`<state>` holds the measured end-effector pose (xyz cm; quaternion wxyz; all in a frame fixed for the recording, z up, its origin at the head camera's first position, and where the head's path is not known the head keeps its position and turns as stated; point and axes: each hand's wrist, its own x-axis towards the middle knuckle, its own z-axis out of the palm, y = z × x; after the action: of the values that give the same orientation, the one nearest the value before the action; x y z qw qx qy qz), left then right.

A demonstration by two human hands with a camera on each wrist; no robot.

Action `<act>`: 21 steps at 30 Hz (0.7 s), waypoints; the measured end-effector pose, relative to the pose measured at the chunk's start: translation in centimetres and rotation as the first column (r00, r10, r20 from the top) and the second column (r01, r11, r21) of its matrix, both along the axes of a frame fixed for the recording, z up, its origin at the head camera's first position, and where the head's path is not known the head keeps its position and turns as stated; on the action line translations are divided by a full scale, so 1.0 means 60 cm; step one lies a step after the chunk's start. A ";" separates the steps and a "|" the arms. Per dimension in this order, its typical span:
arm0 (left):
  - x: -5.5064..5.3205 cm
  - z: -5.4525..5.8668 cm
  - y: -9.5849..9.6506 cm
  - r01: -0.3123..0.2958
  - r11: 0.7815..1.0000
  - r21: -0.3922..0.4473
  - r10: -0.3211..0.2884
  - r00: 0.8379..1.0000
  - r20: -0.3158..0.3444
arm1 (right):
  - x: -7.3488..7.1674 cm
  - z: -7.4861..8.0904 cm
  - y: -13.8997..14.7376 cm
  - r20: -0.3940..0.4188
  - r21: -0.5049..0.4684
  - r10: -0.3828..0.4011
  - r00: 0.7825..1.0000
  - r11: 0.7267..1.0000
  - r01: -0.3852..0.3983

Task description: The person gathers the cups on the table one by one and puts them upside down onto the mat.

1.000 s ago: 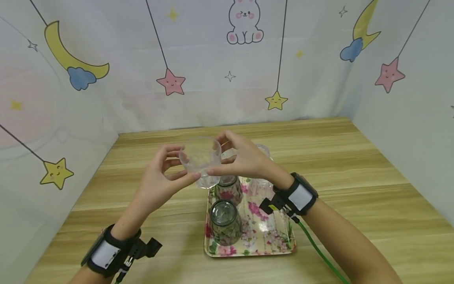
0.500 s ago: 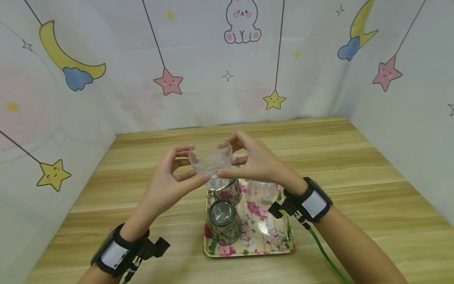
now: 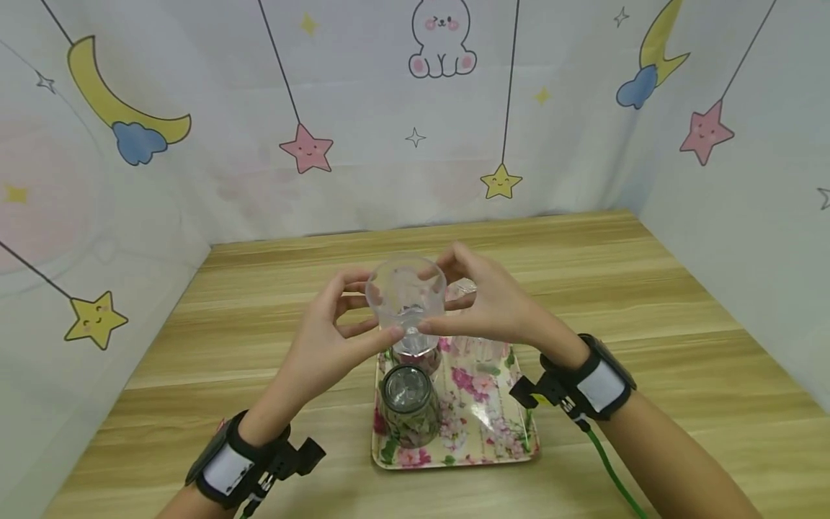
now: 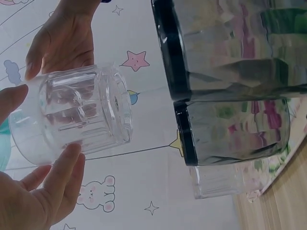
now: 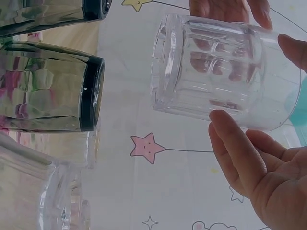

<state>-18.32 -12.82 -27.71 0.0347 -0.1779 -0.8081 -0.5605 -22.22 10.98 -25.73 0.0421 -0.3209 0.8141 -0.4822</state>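
Note:
A clear glass [image 3: 405, 288] with a faceted lower part is held mouth up over the tray's left side. My left hand [image 3: 340, 328] grips it from the left and my right hand [image 3: 496, 299] from the right, the thumbs almost meeting on its near side. Below stand upside-down smoky glasses on the floral tray [image 3: 460, 432]: a near smoky glass [image 3: 410, 407], and a smoky glass [image 3: 421, 358] behind it, partly hidden by the held one. In the left wrist view, fingers [image 4: 64, 170] press the clear glass [image 4: 86, 112]; the right wrist view shows its facets too.
Upside-down clear glass [image 3: 478, 349] stands on the tray's right side, partly behind my right hand and wrist. The tray lies on a wood-grain table [image 3: 616, 324]. A patterned cloth [image 3: 402, 180] rises behind. A green cable [image 3: 612, 468] hangs from my right wrist strap.
Both hands have carried the clear glass to the right, and its mouth now shows more fully to the head view. The glasses on the tray have stayed put.

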 end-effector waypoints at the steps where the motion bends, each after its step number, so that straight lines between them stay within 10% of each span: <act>1: 0.001 -0.001 0.002 0.004 1.000 0.001 -0.004 1.000 0.003 | 0.001 -0.001 0.002 0.001 0.003 -0.003 1.000 1.000 0.003; 21: 0.010 -0.006 0.031 0.040 0.999 0.000 -0.040 0.999 0.022 | 0.022 -0.006 0.030 0.009 0.026 -0.035 0.999 0.999 0.034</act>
<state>-17.72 -10.99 -28.08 0.0148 -0.1879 -0.8049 -0.5626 -20.92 12.78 -26.08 0.0418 -0.3039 0.8254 -0.4740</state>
